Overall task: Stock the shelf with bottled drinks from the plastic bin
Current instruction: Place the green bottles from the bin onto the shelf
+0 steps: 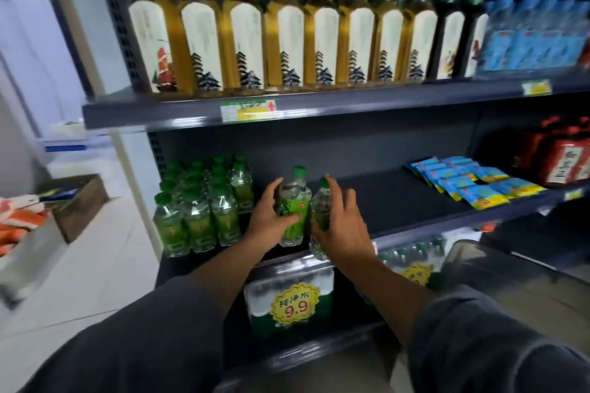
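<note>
Both sleeves [153,338] reach out; left hand [271,217] and right hand [341,226] each grip a bottle [295,201].

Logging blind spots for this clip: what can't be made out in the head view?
- Clear plastic bin: cut by the right edge; contents hidden behind the right sleeve.
- Right hand: covers most of its green-capped clear bottle; label unreadable.
- Yellow-green price tag on the upper shelf edge: blurred.
- Bottom of the left hand's green-labelled bottle: contact with the shelf unclear.

Both hands [271,217] [341,223] outstretched; fingers curled, gripping.
</note>
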`<state>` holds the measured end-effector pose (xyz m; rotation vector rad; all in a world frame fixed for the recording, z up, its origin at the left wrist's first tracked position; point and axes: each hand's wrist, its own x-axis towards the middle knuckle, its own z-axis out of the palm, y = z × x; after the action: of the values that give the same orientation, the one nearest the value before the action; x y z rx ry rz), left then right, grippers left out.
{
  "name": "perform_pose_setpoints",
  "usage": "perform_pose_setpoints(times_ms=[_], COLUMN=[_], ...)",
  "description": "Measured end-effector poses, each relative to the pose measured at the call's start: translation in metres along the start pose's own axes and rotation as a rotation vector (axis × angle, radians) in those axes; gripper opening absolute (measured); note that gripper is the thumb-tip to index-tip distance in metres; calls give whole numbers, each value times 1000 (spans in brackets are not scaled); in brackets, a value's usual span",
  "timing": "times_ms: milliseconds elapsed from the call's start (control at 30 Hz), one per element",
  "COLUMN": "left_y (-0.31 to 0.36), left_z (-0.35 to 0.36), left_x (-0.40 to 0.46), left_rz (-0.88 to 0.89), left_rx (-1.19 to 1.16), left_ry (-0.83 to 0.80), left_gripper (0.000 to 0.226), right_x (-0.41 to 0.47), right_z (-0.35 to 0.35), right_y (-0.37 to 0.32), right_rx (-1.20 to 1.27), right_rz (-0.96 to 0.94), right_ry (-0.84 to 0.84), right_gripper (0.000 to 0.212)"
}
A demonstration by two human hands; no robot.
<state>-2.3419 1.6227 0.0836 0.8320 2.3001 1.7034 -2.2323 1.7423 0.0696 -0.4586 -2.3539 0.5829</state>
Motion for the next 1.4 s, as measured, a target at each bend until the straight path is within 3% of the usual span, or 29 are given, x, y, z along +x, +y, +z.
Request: perform_pose_setpoints(times_ms=[200, 400, 600, 867, 933, 1033, 1200, 1400], left_y=[-33, -32, -28, -48, -52, -53, -44, -42], left_z=[-54, -76, -85, -84, -83, -79, -82, -88], left_x=[23, 58, 88, 104, 104, 106, 118, 133], left_rz=[85, 45, 82, 85, 81, 84, 118, 143], left_rx=[177, 509, 935, 1176, 1232, 1267, 1436, 1458], left_ry=[-19, 11, 68, 53, 75, 113, 106, 107], left_gripper=[66, 66, 65, 46, 51, 85, 78, 74], right_x=[13, 29, 37, 43, 40, 28, 31, 48], right_z=[58, 85, 108, 138, 144, 156, 174, 182], right_y=[-21, -29, -25, -17, -14, -10, -11, -21], right_rx=[78, 132, 128, 253, 287, 333, 302, 295], right_rz=[-15, 35, -24, -13, 25, 71, 82, 87], right_ry=[-46, -50, -74, -43, -76, -136, -134, -169], right_gripper=[96, 103, 85, 82, 87, 92, 66, 50])
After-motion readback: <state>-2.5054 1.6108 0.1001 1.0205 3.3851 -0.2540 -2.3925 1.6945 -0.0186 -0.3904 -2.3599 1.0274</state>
